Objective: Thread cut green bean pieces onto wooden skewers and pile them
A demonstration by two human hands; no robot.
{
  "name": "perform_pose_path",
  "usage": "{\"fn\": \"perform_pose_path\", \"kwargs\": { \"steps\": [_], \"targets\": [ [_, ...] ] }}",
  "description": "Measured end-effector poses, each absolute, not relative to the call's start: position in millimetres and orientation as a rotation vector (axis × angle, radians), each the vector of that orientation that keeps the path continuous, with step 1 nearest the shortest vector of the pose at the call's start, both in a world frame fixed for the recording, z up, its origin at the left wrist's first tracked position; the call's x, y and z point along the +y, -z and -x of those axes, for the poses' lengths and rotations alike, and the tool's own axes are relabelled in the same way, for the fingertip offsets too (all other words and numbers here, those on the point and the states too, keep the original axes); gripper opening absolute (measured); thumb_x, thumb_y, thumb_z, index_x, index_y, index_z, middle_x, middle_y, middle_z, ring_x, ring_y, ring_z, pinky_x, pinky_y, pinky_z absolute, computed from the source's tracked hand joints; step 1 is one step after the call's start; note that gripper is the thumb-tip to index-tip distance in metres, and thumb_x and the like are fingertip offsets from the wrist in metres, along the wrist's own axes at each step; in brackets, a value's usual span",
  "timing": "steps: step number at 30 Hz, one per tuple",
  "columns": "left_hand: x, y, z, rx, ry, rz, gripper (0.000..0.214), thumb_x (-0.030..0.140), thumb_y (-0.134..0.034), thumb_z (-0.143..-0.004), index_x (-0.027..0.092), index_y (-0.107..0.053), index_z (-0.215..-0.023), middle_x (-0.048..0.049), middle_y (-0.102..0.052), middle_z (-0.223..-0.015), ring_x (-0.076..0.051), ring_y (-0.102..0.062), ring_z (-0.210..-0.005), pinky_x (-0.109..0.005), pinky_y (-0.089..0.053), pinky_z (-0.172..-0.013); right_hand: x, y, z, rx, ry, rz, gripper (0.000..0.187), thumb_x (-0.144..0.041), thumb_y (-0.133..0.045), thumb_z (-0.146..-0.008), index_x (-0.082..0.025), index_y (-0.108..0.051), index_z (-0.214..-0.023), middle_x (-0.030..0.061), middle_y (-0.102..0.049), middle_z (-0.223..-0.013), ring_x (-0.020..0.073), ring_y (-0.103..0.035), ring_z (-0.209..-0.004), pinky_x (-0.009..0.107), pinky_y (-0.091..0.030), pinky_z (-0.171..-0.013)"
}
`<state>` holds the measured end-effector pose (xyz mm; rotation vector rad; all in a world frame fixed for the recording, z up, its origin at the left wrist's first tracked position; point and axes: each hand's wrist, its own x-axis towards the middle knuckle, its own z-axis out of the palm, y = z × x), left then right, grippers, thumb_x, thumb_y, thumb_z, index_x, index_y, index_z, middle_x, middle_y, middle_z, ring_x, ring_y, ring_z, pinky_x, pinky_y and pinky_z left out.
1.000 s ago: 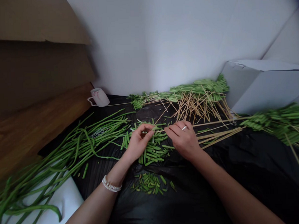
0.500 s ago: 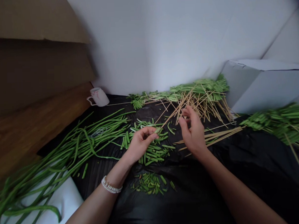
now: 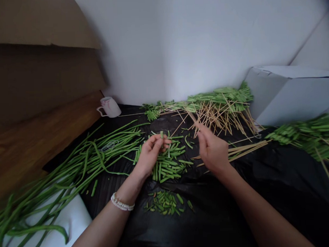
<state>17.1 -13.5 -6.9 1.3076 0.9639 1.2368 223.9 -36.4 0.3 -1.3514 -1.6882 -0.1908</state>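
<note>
My left hand (image 3: 151, 151), with a beaded bracelet at the wrist, pinches a short cut piece of green bean (image 3: 161, 134) between thumb and fingers. Below and beside it lies a pile of cut green bean pieces (image 3: 170, 168). To the right, my right hand (image 3: 213, 146) is closed round a wooden skewer (image 3: 192, 116), whose blurred end points up and to the left. Whether any bean is on that skewer I cannot tell. Several loose bare skewers (image 3: 249, 148) lie just right of this hand.
Long uncut beans (image 3: 82, 166) spread across the left over a white surface (image 3: 73, 213). Skewered beans (image 3: 220, 96) are heaped at the back, more (image 3: 302, 133) at right. A mug (image 3: 110, 107), a white box (image 3: 295, 93) and small bean scraps (image 3: 166, 202) surround the black sheet (image 3: 211, 215).
My right hand has closed on the skewer, which now points up and left. The left hand has shifted slightly left and up, apart from the skewer, with a bean piece in its fingers.
</note>
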Motion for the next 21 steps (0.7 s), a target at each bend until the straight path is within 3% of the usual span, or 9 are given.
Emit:
{"fn": "perform_pose_path", "kwargs": {
  "steps": [4,7,12,15,21],
  "targets": [
    [0,8,-3,0.889,-1.358,-0.849,0.018,0.031,-0.065,-0.082,0.017,-0.064,-0.094,-0.0063,-0.07,-0.098,-0.009,-0.06,-0.068,-0.02,-0.047,-0.06,-29,10,-226,-2.105,0.543,1.395,0.037,-0.014,-0.042,-0.089,-0.019,-0.06,-0.121,0.0048,-0.067,-0.077,0.0173,-0.056,-0.075,0.031,-0.033,-0.067],
    [7,6,7,0.804,-1.383,-0.609,0.01,0.022,-0.056,-0.088,0.016,-0.063,-0.089,-0.0069,-0.07,-0.1,-0.007,-0.058,-0.063,-0.019,-0.046,-0.053,-26,14,-228,-2.207,0.586,1.439,0.035,-0.012,-0.046,-0.085,-0.018,-0.063,-0.116,0.0055,-0.067,-0.08,0.02,-0.053,-0.081,0.034,-0.029,-0.07],
    [10,0,9,0.742,-1.445,-0.332,0.023,0.012,-0.042,-0.093,0.011,-0.064,-0.086,-0.0068,-0.069,-0.083,-0.008,-0.061,-0.063,-0.017,-0.05,-0.055,-24,13,-233,-2.219,0.563,1.535,0.03,-0.012,-0.051,-0.083,-0.017,-0.065,-0.109,0.0054,-0.066,-0.082,0.0212,-0.051,-0.085,0.035,-0.027,-0.075],
    [6,3,0,0.746,-1.433,-0.386,0.022,0.01,-0.044,-0.092,0.009,-0.065,-0.086,-0.0066,-0.067,-0.076,-0.008,-0.063,-0.066,-0.017,-0.052,-0.061,-26,13,-230,-2.205,0.572,1.481,0.031,-0.012,-0.048,-0.086,-0.016,-0.063,-0.112,0.0053,-0.065,-0.083,0.0195,-0.051,-0.083,0.033,-0.029,-0.073],
    [-13,9,-21,0.719,-1.184,-0.732,0.011,0.017,-0.062,-0.085,0.011,-0.068,-0.092,-0.007,-0.07,-0.085,-0.009,-0.064,-0.069,-0.018,-0.052,-0.065,-35,18,-215,-2.272,0.572,1.225,0.029,-0.015,-0.045,-0.091,-0.018,-0.061,-0.115,0.0009,-0.061,-0.078,0.0139,-0.051,-0.071,0.028,-0.031,-0.063]
  ]
}}
